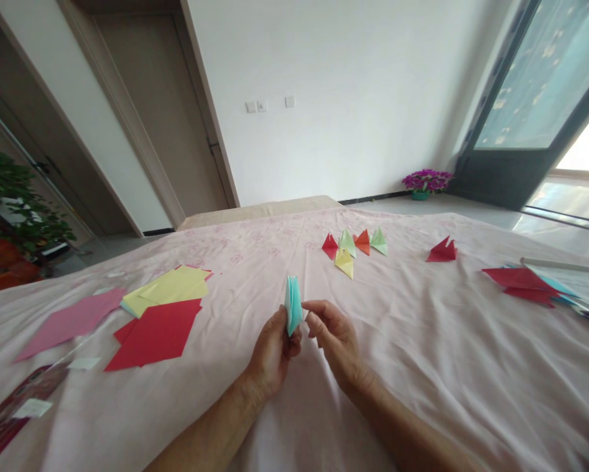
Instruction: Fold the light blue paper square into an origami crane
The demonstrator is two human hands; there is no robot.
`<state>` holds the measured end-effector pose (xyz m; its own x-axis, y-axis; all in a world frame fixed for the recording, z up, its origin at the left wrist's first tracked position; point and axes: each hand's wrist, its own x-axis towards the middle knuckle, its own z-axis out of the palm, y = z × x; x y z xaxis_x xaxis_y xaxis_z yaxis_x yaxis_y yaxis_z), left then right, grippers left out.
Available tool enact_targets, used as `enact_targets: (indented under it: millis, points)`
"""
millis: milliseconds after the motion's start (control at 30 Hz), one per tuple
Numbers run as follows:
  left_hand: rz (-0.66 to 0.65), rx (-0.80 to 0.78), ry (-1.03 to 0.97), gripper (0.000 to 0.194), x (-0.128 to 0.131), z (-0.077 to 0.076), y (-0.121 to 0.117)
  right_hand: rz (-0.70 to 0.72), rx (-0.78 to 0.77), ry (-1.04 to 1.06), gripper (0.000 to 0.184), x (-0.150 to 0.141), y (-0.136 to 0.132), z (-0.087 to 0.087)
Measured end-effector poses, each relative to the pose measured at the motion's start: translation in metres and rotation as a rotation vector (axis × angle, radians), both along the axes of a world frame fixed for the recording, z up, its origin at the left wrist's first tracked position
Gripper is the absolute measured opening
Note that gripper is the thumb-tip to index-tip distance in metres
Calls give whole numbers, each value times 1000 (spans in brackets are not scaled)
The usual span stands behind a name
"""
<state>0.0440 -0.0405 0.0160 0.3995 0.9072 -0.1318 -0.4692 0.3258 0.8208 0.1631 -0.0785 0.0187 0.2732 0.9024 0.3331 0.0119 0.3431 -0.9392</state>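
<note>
Left hand (273, 347), teal folded paper (293, 307) upright, points upward

Daylight from the right, soft shadows, edges stretched and blurry.

So the cloth (397, 387) is pale pink with faint darker pink flowers on it. Folded paper (293, 305) is turquoise, and the little shapes (344, 249) are red, orange, yellow and light green. Flat sheets (164, 331) come in red, yellow and pink. Wall's (324, 131) plain white, doors (151, 98) are greyish brown, flowers (427, 179) bright purple in a green pot (420, 195), curtain (530, 85) pale blue with whitish blotches.
</note>
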Motion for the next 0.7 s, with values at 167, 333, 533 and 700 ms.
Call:
enact_targets:
  millis: [167,333,533,700]
  points:
    - [-7,115,35,40,-4,-3,2,-1,104,-221,19,-11,-8,5]
    - [45,306,108,28,-5,0,3,-54,178,-341,8,-14,-10,6]
    - [176,440,221,27,-11,4,4,-185,293,-458,18,-8,-7,4]
    - [285,619,204,24,-11,2,-2,-266,437,-577,21,-1,-6,5]
